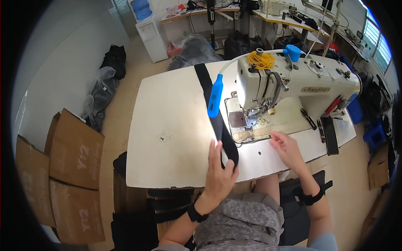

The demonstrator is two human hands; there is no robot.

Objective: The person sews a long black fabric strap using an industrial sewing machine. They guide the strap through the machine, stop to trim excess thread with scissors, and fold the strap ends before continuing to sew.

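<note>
Strap of flat black fabric (228,144) crosses the smooth white table (171,113) from its far edge toward its near edge, bending beside the left hand (220,173). That hand's fingers are partly spread, thumb and fingertips at the strap's near end; whether they pinch it, I cannot tell. Right of the strap, near the table's near edge, is the right hand (288,152), fingers half curled and parted, holding nothing visible. Beyond it stands a cream metal sewing machine (301,77); an elongated blue plastic controller (215,98) on a white cable partly covers the strap from view. A black rectangular slab (330,136) lies toward the table's right near corner.
</note>
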